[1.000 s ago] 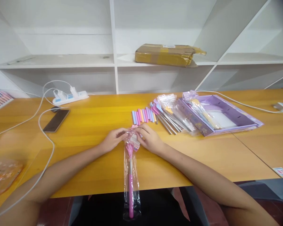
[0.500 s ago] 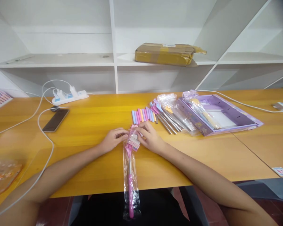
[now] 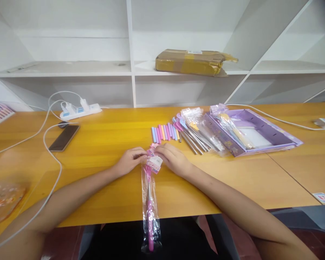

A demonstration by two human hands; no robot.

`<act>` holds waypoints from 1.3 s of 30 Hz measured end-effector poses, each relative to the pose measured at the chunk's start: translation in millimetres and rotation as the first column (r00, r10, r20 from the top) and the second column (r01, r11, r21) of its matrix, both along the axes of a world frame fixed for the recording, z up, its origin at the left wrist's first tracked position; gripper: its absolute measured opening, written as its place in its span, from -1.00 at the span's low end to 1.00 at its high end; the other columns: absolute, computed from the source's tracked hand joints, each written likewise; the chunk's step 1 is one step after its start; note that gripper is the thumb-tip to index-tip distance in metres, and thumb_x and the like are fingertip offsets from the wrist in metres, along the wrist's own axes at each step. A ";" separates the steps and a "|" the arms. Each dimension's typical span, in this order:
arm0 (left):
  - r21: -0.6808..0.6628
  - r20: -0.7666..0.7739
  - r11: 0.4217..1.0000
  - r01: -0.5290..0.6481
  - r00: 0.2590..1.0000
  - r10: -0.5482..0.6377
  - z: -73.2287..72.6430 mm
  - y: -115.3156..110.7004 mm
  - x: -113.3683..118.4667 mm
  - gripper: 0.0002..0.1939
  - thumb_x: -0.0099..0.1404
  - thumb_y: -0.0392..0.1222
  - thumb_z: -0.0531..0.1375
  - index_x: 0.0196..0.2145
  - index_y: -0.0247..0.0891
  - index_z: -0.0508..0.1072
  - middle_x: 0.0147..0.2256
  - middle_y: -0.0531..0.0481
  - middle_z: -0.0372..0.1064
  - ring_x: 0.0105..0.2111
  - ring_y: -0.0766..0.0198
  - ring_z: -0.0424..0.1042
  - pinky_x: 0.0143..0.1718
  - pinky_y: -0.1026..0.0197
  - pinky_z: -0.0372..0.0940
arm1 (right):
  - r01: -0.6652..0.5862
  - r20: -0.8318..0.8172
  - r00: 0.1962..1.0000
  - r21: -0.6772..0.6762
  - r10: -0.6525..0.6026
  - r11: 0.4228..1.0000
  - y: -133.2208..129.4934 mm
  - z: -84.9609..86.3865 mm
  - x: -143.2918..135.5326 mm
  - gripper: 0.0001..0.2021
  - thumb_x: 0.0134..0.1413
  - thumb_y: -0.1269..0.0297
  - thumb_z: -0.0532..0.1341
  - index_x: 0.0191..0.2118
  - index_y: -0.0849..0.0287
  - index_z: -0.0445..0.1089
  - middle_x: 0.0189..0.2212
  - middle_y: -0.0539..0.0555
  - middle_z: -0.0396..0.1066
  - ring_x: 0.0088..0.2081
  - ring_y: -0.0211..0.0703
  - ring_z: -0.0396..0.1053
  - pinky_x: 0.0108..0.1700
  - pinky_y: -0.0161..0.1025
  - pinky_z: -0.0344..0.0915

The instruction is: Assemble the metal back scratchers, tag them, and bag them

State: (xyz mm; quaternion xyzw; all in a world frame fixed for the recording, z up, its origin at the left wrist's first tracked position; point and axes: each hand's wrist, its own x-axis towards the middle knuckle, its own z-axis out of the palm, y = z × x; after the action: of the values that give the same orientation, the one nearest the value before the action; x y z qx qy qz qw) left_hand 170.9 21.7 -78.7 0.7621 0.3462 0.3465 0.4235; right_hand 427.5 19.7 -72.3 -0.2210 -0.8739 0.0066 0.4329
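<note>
A clear plastic bag holds a pink fork-like tool with a metal shaft; its lower end hangs past the table's front edge. My left hand pinches the bag's top from the left. From the right, my right hand has its fingers closed on the top of the pink and white card at the bag's upper end. Just beyond the hands lies a row of coloured tubes. Right of it are several metal-shafted tools with coloured fork heads, partly beside clear bags.
An open purple box with bagged tools stands at the right. On the left lie a phone, a power strip and a white cable. A taped parcel rests on the shelf behind.
My right hand's fingers have drawn together and lie flatter at the card's top. The card has turned slightly and shows more of its face. My left hand has barely moved.
</note>
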 end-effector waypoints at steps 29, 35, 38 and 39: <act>-0.102 0.092 0.995 -0.006 0.996 0.016 -0.7 -2.6 2.4 -0.72 0.45 -0.01 0.25 -0.07 -0.24 0.60 -0.10 -0.12 0.55 -0.06 0.13 0.51 0.04 0.08 0.36 | 0.007 0.109 0.994 -0.102 0.004 0.995 0.7 3.8 0.3 -0.61 0.43 0.39 0.14 0.27 -0.01 0.41 -0.17 0.13 0.43 -0.09 -0.05 0.44 -0.06 -0.04 0.48; -0.109 0.107 0.993 -0.054 0.992 0.065 1.2 -3.9 2.9 -0.73 0.45 -0.01 0.25 -0.10 -0.26 0.60 -0.12 -0.11 0.57 -0.08 0.13 0.52 0.04 0.07 0.38 | -0.016 0.054 0.998 -0.257 0.031 0.966 -4.6 8.0 -1.6 -0.53 0.38 0.36 0.18 0.34 -0.05 0.34 0.11 0.23 0.29 0.15 0.05 0.35 0.11 0.08 0.46; -0.143 0.178 0.987 -0.066 0.980 0.091 1.6 -4.3 4.2 -0.73 0.45 -0.03 0.25 -0.03 -0.25 0.56 -0.03 -0.13 0.57 0.00 0.11 0.53 0.11 0.03 0.38 | -0.060 -0.038 0.998 -0.378 0.049 0.924 -5.8 10.0 -1.8 -0.57 0.43 0.34 0.14 0.32 -0.04 0.36 0.17 0.22 0.31 0.24 0.05 0.31 0.24 0.14 0.37; -0.154 0.210 0.986 -0.057 0.974 0.089 1.4 -4.4 4.5 -0.71 0.45 -0.04 0.26 0.02 -0.24 0.53 0.03 -0.15 0.55 0.04 0.10 0.52 0.14 0.02 0.37 | -0.077 -0.065 0.996 -0.411 0.055 0.908 -5.5 10.4 -1.5 -0.61 0.44 0.33 0.13 0.29 -0.03 0.39 0.15 0.21 0.35 0.22 0.03 0.34 0.24 0.13 0.38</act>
State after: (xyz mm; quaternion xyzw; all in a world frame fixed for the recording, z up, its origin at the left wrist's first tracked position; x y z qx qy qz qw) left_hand 175.4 17.2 -77.3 0.6732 0.3504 0.4163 0.5006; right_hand 426.0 14.1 -61.9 -0.2776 -0.8481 0.2117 0.3986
